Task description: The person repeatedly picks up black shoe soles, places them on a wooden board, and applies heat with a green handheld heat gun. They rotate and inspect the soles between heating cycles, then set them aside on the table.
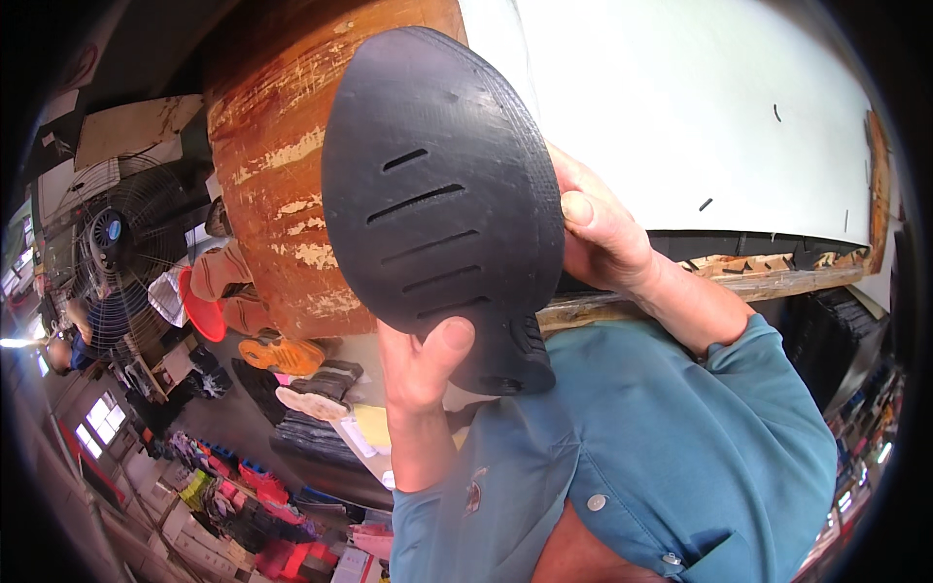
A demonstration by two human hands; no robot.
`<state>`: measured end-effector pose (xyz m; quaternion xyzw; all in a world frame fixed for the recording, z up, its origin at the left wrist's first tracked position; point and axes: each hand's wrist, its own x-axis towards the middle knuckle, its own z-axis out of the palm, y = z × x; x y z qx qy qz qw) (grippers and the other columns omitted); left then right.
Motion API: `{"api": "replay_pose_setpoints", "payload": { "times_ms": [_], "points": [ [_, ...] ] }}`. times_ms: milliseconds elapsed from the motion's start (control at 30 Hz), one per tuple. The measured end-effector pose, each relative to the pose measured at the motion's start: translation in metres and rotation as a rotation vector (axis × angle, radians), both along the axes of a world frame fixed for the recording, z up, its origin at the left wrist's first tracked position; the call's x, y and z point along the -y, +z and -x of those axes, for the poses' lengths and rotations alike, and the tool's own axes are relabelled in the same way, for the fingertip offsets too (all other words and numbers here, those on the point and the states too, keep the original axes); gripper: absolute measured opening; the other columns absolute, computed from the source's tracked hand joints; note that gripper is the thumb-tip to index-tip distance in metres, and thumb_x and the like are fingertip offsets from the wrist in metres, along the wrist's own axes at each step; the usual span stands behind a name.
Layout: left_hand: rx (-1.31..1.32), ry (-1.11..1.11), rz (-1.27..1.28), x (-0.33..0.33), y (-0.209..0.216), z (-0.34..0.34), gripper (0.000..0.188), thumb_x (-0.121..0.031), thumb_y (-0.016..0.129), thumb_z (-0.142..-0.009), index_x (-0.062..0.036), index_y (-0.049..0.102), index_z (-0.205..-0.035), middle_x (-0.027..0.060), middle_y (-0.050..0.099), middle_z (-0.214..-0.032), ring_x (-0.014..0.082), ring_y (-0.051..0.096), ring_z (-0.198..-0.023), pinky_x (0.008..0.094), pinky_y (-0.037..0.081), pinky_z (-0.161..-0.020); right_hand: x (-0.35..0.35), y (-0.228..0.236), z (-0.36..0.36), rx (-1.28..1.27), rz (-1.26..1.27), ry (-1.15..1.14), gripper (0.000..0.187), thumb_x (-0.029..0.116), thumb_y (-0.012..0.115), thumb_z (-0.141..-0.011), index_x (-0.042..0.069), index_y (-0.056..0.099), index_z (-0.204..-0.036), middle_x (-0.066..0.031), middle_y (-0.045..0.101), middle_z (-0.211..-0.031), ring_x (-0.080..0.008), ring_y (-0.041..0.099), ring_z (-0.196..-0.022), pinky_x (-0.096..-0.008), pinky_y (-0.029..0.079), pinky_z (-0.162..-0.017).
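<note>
A black, rubber-like shoe sole (437,136) is raised before a scuffed, peeling wooden board (262,185) and a smooth white sheet (680,107). The left hand (413,369) pinches its lower edge, the right hand (604,238) its right; thumbs show, other fingers mostly hidden. This grip seemingly keeps the rounded, faintly glossy, slotted face in view.

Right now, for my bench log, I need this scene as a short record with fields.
Held: black sole, slotted
Left hand: at its lower part, thumb on the face
Right hand: gripping its right edge
Behind: brown board, scuffed; white surface with black scraps
Left: orange sole; fan farther out
</note>
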<state>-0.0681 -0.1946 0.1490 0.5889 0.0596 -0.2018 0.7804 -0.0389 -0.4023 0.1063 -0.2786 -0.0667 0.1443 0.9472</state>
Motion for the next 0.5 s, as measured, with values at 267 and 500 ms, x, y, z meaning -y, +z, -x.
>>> {"api": "replay_pose_setpoints", "payload": {
  "times_ms": [267,500],
  "points": [
    [0.053,-0.025,0.166,-0.025,-0.014,0.007,0.082,-0.039,0.081,-0.089,0.0078,0.048,-0.149,0.0198,0.062,-0.138,0.028,0.063,-0.123,0.0407,0.051,-0.105,-0.024,0.016,0.015,-0.012,0.094,-0.041,0.075,0.028,0.065,-0.105,-0.005,0.029,-0.163,-0.0183,0.049,-0.156,-0.0268,0.049,-0.143,-0.0436,0.038,-0.122],
    [-0.032,0.025,0.356,-0.026,-0.016,0.004,0.081,-0.039,0.079,-0.091,0.0075,0.047,-0.149,0.0195,0.062,-0.138,0.0276,0.064,-0.122,0.0408,0.052,-0.104,-0.018,0.027,0.013,-0.049,1.131,-0.331,0.087,0.028,0.079,-0.096,0.002,0.034,-0.165,-0.0152,0.049,-0.16,-0.0244,0.055,-0.134,-0.0347,0.046,-0.109]
  ]
}}
